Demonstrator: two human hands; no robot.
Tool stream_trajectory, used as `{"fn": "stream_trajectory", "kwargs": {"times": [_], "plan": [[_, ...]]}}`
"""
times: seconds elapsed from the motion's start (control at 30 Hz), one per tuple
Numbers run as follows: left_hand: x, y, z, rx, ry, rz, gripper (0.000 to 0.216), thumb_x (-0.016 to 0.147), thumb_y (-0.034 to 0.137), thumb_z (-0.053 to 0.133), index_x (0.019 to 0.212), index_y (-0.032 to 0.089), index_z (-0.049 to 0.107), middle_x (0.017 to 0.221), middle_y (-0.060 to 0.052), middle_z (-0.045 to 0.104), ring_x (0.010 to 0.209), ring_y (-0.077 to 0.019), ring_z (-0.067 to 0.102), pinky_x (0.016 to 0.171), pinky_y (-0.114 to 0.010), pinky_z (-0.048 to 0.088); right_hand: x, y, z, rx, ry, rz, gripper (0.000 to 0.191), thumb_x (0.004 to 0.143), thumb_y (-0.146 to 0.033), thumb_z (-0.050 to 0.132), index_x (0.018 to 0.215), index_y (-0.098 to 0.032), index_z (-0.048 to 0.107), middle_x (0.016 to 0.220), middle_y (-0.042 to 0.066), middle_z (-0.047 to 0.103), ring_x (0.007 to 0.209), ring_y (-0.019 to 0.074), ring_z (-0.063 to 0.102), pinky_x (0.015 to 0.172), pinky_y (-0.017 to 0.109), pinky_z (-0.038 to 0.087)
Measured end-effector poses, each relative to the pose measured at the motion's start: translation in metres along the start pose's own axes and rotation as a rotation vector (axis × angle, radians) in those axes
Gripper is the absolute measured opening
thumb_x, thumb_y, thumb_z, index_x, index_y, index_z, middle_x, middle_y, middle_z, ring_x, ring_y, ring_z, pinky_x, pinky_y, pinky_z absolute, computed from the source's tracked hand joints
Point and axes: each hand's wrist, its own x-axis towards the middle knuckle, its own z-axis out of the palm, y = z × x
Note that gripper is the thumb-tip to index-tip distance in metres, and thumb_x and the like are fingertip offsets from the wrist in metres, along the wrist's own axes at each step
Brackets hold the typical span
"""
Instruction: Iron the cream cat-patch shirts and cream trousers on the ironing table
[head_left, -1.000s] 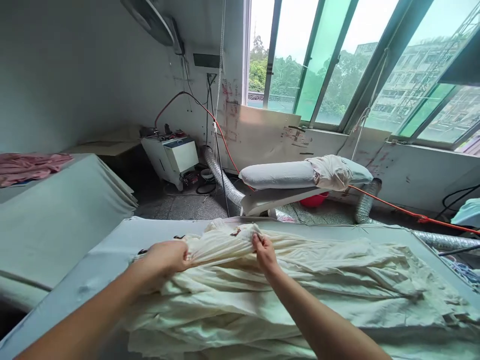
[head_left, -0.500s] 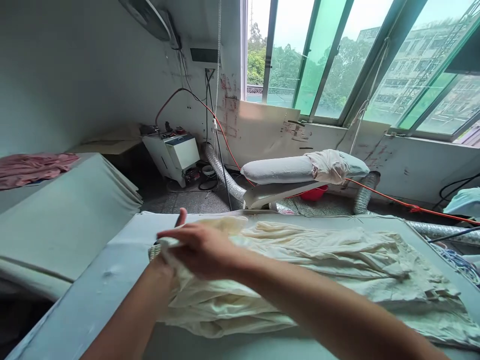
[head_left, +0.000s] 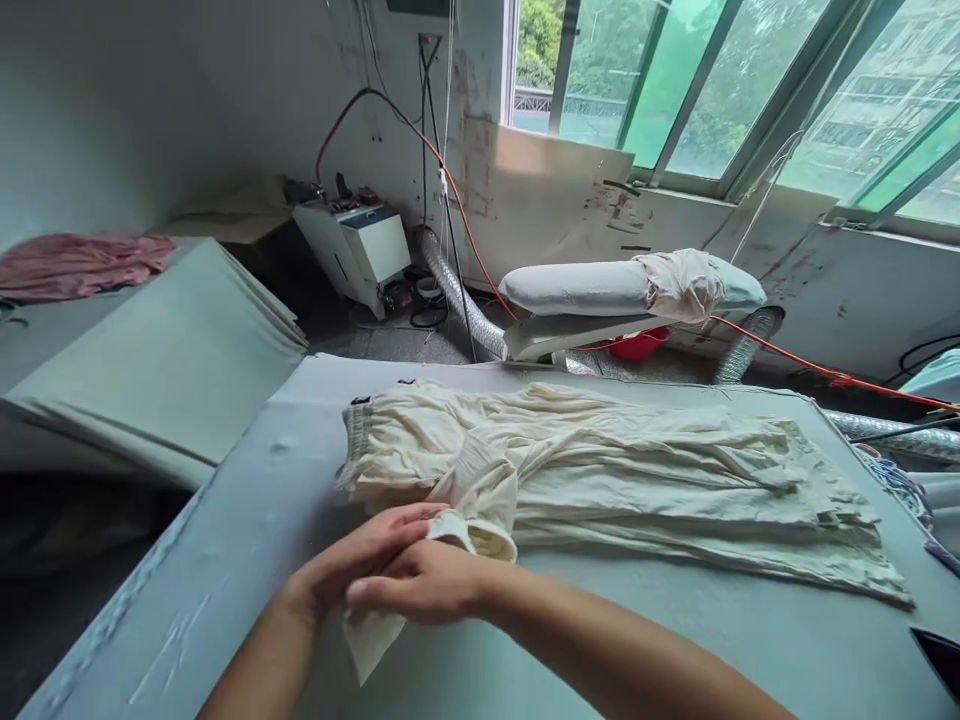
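Garment [head_left: 637, 480] stretched across bench [head_left: 255, 500], waistband [head_left: 358, 430] at left end, hem out right. Both hands down at garment's near-left side: left hand [head_left: 352, 550] on left, right hand [head_left: 431, 580] just beside it. Look beyond bench's far edge: padded ironing arm [head_left: 577, 288], crumpled cloth [head_left: 682, 283] on it, bucket [head_left: 640, 343] low behind. Window [head_left: 682, 90] at back, above. Back left: cabinet [head_left: 379, 245], hose [head_left: 480, 250] arcing past, flexible duct [head_left: 450, 280] to its right. Far left: side bench [head_left: 150, 340], cloth heap [head_left: 82, 265] on top.
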Motion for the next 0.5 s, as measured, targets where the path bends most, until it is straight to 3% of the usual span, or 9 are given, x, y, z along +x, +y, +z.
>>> {"fn": "stream_trajectory", "kwargs": {"times": [0.07,0.17,0.23,0.3,0.4,0.5], "plan": [[0.002,-0.029,0.019,0.195,-0.108,-0.065,0.041,0.075,0.047,0.076,0.102,0.017,0.076,0.106,-0.008,0.078,0.11,-0.0345,0.068,0.097,-0.041,0.052,-0.019,0.044,0.023,0.241,0.138,0.14,0.042,0.088,-0.059,0.068,0.084,-0.018,0.074,0.078,0.003,0.068,0.084,0.0194,0.065,0.084,0.031,0.052],[0.01,-0.062,0.051,0.3,-0.059,-0.044,0.041,0.075,0.042,0.073,0.106,0.015,0.074,0.108,-0.009,0.078,0.108,-0.0329,0.069,0.096,-0.038,0.052,-0.048,0.099,0.055,0.844,0.39,0.246,0.053,0.074,-0.067,0.076,0.102,-0.022,0.074,0.102,0.007,0.074,0.095,0.0221,0.068,0.079,0.032,0.053],[0.013,-0.073,0.068,0.282,-0.029,0.011,0.041,0.079,0.042,0.069,0.11,0.017,0.075,0.114,-0.01,0.077,0.111,-0.0318,0.068,0.097,-0.037,0.051,-0.064,0.118,0.066,1.17,0.529,0.274,0.064,0.068,-0.07,0.078,0.111,-0.023,0.073,0.113,0.007,0.074,0.097,0.0193,0.069,0.077,0.027,0.052],[0.012,-0.074,0.078,0.275,-0.059,0.052,0.039,0.084,0.047,0.064,0.104,0.016,0.077,0.108,-0.01,0.078,0.106,-0.0312,0.069,0.091,-0.036,0.053,-0.072,0.121,0.067,1.318,0.62,0.281,0.066,0.066,-0.069,0.078,0.109,-0.019,0.072,0.109,0.007,0.073,0.093,0.0166,0.068,0.077,0.025,0.053],[0.006,-0.059,0.08,0.2,-0.051,0.138,0.04,0.081,0.052,0.07,0.096,0.016,0.079,0.104,-0.009,0.078,0.101,-0.0293,0.069,0.087,-0.035,0.054,-0.072,0.101,0.051,1.231,0.727,0.215,0.06,0.063,-0.057,0.084,0.108,-0.019,0.069,0.099,0.006,0.073,0.085,0.0174,0.067,0.076,0.028,0.054],[0.001,-0.034,0.065,-0.094,0.045,0.239,0.042,0.072,0.052,0.081,0.096,0.018,0.079,0.098,-0.007,0.078,0.094,-0.0256,0.071,0.084,-0.032,0.056,-0.062,0.051,0.02,0.744,0.882,0.011,0.039,0.068,-0.046,0.078,0.097,-0.021,0.07,0.092,0.004,0.071,0.081,0.0197,0.064,0.075,0.032,0.054]]}}
